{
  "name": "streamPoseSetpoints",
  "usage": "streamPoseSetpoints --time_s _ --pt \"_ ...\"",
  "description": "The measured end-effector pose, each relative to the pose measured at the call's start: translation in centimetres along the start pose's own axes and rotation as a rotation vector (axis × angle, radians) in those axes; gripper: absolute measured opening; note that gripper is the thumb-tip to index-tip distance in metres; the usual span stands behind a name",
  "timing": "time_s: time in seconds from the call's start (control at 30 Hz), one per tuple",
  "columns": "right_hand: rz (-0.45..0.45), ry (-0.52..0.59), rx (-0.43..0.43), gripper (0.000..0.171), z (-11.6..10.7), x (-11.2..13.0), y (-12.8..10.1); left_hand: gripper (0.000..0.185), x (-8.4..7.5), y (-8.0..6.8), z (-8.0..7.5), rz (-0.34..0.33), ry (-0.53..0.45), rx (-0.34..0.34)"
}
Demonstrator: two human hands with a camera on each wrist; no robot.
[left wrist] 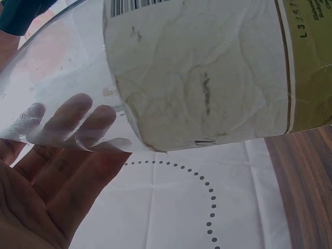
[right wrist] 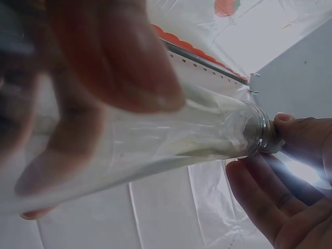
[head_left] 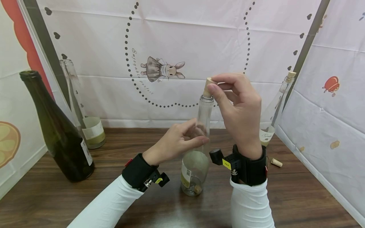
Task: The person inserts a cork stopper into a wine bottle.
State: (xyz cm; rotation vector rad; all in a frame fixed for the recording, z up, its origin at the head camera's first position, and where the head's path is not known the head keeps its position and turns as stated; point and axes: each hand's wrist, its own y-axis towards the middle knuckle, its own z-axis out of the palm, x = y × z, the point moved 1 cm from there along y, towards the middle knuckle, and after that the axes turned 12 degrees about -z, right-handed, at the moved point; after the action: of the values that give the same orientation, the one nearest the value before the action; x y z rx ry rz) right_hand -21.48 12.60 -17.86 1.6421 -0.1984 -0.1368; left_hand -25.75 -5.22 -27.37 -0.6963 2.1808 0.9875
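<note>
A clear glass bottle [head_left: 201,163] with a pale and olive-green label [left wrist: 207,72] stands upright on the table. My left hand [head_left: 175,139] holds it just above the label, thumb in front and fingers [left wrist: 72,111] behind the glass. At the top, a light cork [head_left: 207,88] sits in the bottle's mouth, most of its length above the rim. Thumb and index finger of my right hand [head_left: 242,104] pinch this cork. In the right wrist view, the thumb [right wrist: 298,132] lies right at the mouth. A small brownish piece [head_left: 197,189] lies inside the bottle at its base.
A dark green bottle [head_left: 57,129] stands at the left, with a clear bottle [head_left: 94,131] behind it. Back right is another clear bottle [head_left: 272,110] with a cork [head_left: 291,74] in it. A loose cork [head_left: 276,162] lies on the wooden table [head_left: 134,202]. Printed cloth walls surround the table.
</note>
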Motion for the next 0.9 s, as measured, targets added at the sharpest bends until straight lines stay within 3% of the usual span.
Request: streamPoseSetpoints --time_s 0.63,0.9 --pt "-0.048 -0.002 0.098 0.018 -0.39 0.04 0.05 0.039 0.15 -0.01 0.03 -0.001 -0.003 0.0" --pt "-0.05 -0.013 0.121 0.018 -0.61 0.02 0.03 0.052 0.16 0.0 0.03 -0.009 0.005 -0.007"
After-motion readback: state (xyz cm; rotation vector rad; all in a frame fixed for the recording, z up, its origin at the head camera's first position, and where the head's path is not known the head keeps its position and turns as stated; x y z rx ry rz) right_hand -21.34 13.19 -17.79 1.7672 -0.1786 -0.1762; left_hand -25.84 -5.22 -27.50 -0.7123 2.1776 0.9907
